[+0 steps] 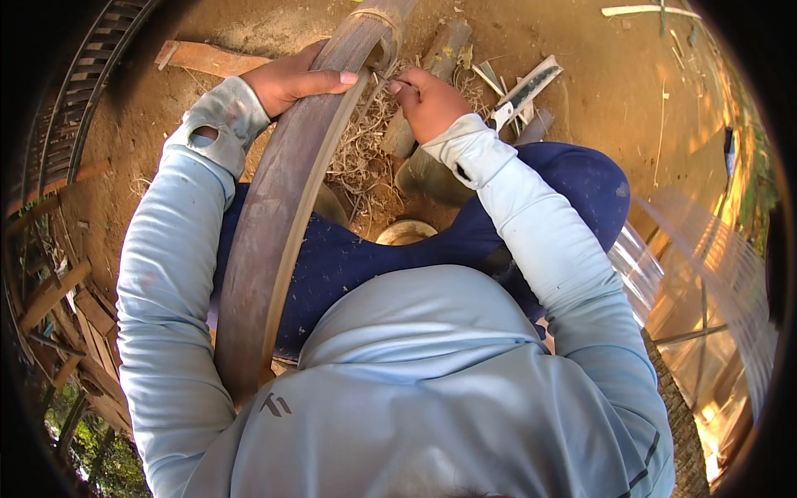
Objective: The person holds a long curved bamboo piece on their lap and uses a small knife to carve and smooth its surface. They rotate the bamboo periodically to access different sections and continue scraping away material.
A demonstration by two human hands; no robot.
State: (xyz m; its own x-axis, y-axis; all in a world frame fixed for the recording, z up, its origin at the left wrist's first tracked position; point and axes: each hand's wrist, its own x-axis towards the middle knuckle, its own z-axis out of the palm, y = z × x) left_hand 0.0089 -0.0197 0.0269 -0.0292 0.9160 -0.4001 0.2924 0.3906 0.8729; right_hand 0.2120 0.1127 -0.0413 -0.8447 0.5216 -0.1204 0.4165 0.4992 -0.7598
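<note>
A long curved brown bamboo slat [274,216] runs from beside my lap up to the top of the picture. My left hand [290,79] grips it from the left, thumb lying across its face. My right hand [427,100] is closed near the slat's right edge, pinching a thin strip or fibre that peels off it; what exactly it pinches is too small to tell. Pale shavings [361,158] lie piled on the ground below both hands, between my knees in dark blue trousers [349,257].
A large knife with a dark blade [523,91] lies on the dirt right of my right hand, next to a split bamboo piece [440,50]. A flat wooden board [207,58] lies upper left. A clear corrugated sheet [714,274] stands at right, stacked timber [58,299] at left.
</note>
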